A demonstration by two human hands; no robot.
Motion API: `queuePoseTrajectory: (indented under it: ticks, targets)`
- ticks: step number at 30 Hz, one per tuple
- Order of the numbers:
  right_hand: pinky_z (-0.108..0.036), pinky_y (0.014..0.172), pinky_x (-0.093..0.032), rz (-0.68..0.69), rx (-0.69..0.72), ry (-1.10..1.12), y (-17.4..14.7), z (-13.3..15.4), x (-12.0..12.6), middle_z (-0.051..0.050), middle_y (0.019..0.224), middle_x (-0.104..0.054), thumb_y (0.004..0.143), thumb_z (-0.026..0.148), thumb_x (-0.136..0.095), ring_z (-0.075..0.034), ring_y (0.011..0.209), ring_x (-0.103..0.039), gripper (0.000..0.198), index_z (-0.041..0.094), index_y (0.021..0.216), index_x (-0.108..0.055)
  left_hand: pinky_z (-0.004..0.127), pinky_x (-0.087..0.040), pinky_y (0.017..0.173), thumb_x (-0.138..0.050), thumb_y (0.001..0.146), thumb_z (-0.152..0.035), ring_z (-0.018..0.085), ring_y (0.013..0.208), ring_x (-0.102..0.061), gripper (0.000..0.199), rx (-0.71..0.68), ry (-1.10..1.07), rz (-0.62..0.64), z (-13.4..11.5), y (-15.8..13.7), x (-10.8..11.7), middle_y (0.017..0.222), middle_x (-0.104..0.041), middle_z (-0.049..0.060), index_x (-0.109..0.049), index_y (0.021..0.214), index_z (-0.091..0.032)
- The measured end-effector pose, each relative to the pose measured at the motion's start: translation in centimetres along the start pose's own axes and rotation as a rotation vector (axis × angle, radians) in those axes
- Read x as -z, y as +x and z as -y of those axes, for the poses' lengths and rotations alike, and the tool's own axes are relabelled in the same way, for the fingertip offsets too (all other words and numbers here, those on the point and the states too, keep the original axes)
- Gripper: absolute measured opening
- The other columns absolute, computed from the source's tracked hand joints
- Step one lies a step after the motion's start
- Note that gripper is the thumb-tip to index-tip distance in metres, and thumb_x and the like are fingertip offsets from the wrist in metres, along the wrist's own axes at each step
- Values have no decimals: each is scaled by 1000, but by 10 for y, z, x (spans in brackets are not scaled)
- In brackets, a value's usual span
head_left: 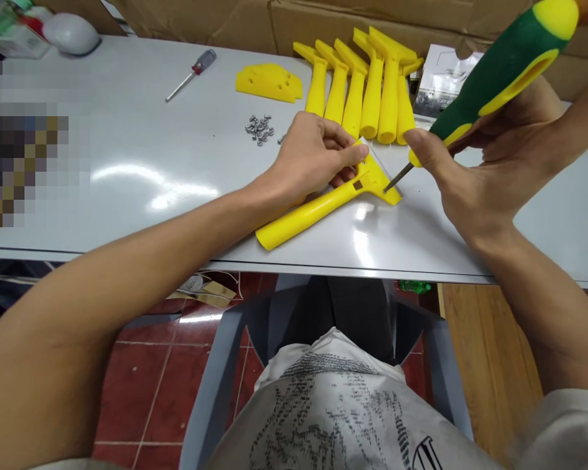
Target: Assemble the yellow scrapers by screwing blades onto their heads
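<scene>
A yellow scraper (313, 212) lies on the white table, its handle slanting toward the front edge and its wide head to the right. My left hand (318, 147) is closed on the upper corner of that head, thumb on top. In my right hand (494, 163) is a green and yellow screwdriver (500, 72), held tilted. The screwdriver's tip meets a screw at the lower corner of the head. A thin pale strip shows along the head's outer edge.
Several more yellow scrapers (357, 91) stand in a row at the back. Left of them lie a flat yellow plate (267, 81), a pile of small screws (259, 129) and a second screwdriver (191, 75). A white box (443, 81) leans behind, and a white rounded object (71, 34) sits far left.
</scene>
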State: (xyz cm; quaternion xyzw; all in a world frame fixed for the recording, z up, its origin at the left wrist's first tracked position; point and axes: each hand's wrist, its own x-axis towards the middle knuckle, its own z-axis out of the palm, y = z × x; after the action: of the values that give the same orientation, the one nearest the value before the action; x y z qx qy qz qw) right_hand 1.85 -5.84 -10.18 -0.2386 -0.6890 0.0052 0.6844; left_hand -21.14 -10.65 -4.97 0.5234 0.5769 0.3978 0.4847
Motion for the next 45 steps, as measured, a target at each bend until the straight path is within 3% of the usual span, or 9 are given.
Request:
queuePoseTrajectory:
  ticks: [4,8,11,14,28,34,38,42,45]
  targets:
    - [-11,56,-58,-41,40,159,-4,-18,-6,11,99,-68,92,92,-99,-4,69,-74,85,37,149,-69,24,-63,69,-107,104,-25,17,76,-83,31,-13,15,25,1,3,2,80,-86,5,-84,83,-20]
    - [-13,75,-75,142,-201,185,-3,-9,9,6,145,-83,100,87,-95,-20,120,-96,89,44,172,-65,25,-63,68,-94,112,-14,15,71,-80,31,-7,3,41,-1,4,4,77,-84,4,-84,83,-17]
    - [-21,84,-82,215,-419,269,-5,13,19,2,173,-77,105,98,-78,-34,152,-87,102,49,190,-51,25,-62,69,-95,112,-13,15,70,-79,33,16,1,41,-4,4,4,76,-82,4,-83,82,-17]
    - [-23,89,-83,222,-456,307,-6,36,18,3,181,-74,108,95,-77,-38,160,-81,101,53,194,-45,25,-60,67,-94,112,-11,13,67,-77,37,21,2,47,-5,3,4,73,-79,2,-81,79,-17]
    - [-37,93,-85,372,-335,285,28,52,24,7,176,-78,104,96,-84,-37,159,-82,98,60,189,-49,24,-58,64,-90,114,-9,12,68,-75,36,18,18,59,-6,4,4,73,-79,2,-81,80,-18]
    - [-59,124,-78,635,-369,282,43,56,45,17,147,-88,124,56,-85,-19,133,-94,58,65,176,-61,22,-60,66,-93,112,-11,13,69,-78,35,43,49,43,-7,4,3,80,-85,5,-83,79,-19]
    - [-63,134,-72,736,-226,305,42,45,46,21,158,-84,133,38,-69,-16,149,-88,66,76,182,-45,23,-59,66,-95,110,-14,15,73,-81,36,37,43,40,-4,5,4,83,-88,7,-82,77,-19]
    - [-46,111,-85,611,162,387,33,-5,29,22,186,-64,120,53,-87,-22,142,-92,87,82,183,-33,22,-59,65,-101,107,-18,16,75,-83,34,31,45,36,-1,6,4,84,-89,7,-83,78,-20]
    - [-34,89,-84,406,203,377,22,-51,12,16,151,-85,109,68,-95,-17,105,-98,99,73,185,-32,22,-59,65,-102,106,-18,16,74,-83,33,24,42,43,1,7,3,84,-89,7,-84,79,-19]
